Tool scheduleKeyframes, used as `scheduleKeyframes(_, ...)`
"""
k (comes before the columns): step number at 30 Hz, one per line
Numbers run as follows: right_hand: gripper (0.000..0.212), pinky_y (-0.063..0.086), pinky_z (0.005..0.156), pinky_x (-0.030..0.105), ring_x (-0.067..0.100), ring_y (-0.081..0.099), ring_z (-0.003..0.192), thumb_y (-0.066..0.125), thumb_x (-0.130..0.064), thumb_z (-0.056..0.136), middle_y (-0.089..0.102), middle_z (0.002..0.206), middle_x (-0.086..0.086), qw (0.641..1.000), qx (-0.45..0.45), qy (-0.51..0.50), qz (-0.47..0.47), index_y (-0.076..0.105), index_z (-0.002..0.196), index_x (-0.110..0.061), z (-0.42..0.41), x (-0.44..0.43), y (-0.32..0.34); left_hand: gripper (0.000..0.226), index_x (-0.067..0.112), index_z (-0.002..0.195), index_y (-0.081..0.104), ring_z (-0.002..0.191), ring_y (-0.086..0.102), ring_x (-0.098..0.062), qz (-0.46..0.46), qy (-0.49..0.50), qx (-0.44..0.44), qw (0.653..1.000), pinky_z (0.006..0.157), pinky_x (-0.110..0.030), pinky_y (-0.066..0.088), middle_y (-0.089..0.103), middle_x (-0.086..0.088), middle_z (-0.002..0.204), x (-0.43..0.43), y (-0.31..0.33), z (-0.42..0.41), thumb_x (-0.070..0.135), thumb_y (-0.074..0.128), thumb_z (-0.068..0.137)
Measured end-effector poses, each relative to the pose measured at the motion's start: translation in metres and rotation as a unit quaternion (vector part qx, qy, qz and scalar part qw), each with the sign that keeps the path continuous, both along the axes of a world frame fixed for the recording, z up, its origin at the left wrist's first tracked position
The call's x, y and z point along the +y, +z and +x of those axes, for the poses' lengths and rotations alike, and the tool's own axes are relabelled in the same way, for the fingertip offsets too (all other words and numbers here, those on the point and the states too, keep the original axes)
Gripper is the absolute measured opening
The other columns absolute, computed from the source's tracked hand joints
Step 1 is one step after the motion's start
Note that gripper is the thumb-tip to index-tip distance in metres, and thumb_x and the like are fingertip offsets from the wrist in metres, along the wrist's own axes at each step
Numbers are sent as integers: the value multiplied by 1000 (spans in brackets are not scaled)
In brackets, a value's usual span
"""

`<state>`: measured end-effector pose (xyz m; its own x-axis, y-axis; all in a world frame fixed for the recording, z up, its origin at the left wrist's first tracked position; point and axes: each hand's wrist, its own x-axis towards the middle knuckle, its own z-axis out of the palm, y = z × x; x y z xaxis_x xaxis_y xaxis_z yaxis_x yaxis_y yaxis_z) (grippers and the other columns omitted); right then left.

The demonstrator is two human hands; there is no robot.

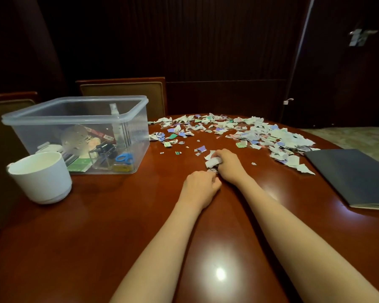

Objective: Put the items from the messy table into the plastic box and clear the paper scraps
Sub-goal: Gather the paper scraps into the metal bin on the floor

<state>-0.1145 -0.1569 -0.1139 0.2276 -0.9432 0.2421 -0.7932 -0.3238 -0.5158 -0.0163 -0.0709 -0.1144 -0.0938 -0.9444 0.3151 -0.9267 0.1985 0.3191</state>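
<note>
The round wooden table (96, 237) carries the clear plastic box (136, 136) on its left part, already filled with small items, blue scissors (124, 158) among them. Right of the box, torn paper scraps (260, 134) spread in a wide band. Farther right of the box lies a dark folder (354, 176). A white pot (42, 178) stands just in front of the box. Right of the box and nearer, the right hand (228, 165) clutches a wad of scraps (211, 161). The left hand (200, 184) sits curled beside it; I cannot tell whether it holds anything.
</note>
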Motion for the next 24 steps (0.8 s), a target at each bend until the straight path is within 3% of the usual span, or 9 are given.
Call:
scheduleKeyframes(2,38,38,82,32,31,52,108,43,10,83,58,119,15,1000,-26,-11,-4,59,115,-4,-3,11,-2,30,14,72,47,84,60,-31,-8,20,9,1000,62,-31,34,65,-14,88,2,-1,-1,29,37,96)
scheduleKeyframes(4,37,37,77,28,26,54,102,45,8,83,61,113,11,991,-124,-39,4,60,114,-5,-9,17,-4,34,14,72,52,84,60,-30,-19,46,8,999,63,-29,37,65,-13,87,4,-1,-1,32,36,96)
scheduleKeyframes(7,28,36,62,25,16,49,76,44,0,89,58,86,-1,940,-327,-78,51,64,99,-17,-17,24,-5,42,6,80,64,85,63,-31,-17,79,-4,997,70,-32,47,66,-14,89,5,-2,-1,33,36,95)
scheduleKeyframes(10,30,28,44,21,11,35,54,39,-6,95,46,64,-4,888,-433,-106,115,57,76,-21,-20,33,-2,41,7,75,64,80,63,-28,3,82,26,996,72,-32,50,64,-12,80,9,1,-1,32,38,95)
scheduleKeyframes(12,29,25,35,15,9,31,50,36,-5,97,43,62,-3,852,-486,-111,159,60,86,-15,-18,42,2,42,11,60,55,69,57,-24,1,73,84,994,66,-28,45,56,-6,66,14,4,2,30,39,94)
scheduleKeyframes(15,25,23,31,12,8,30,50,35,-8,100,41,62,-2,828,-514,-115,192,58,107,-13,-13,55,6,51,15,44,42,51,43,-15,-4,92,253,963,56,-24,34,43,0,48,23,12,9,24,43,94)
scheduleKeyframes(18,27,22,32,13,7,28,46,31,-5,99,39,63,-1,799,-541,-121,233,55,110,-14,-2,66,10,49,13,44,42,47,37,-13,30,151,453,878,55,-27,32,40,-1,47,28,19,18,20,47,92)
scheduleKeyframes(22,33,18,29,12,3,26,29,25,-4,100,39,58,0,711,-634,-75,295,56,107,-13,21,86,17,43,15,49,34,29,23,-8,105,150,689,702,35,-16,20,28,6,35,39,24,38,16,48,90)
scheduleKeyframes(24,36,19,30,13,3,26,31,24,-7,101,40,59,1,706,-637,-44,307,59,101,-14,33,98,21,43,16,50,32,23,20,-6,125,142,754,629,30,-11,17,26,7,31,48,25,51,15,46,90)
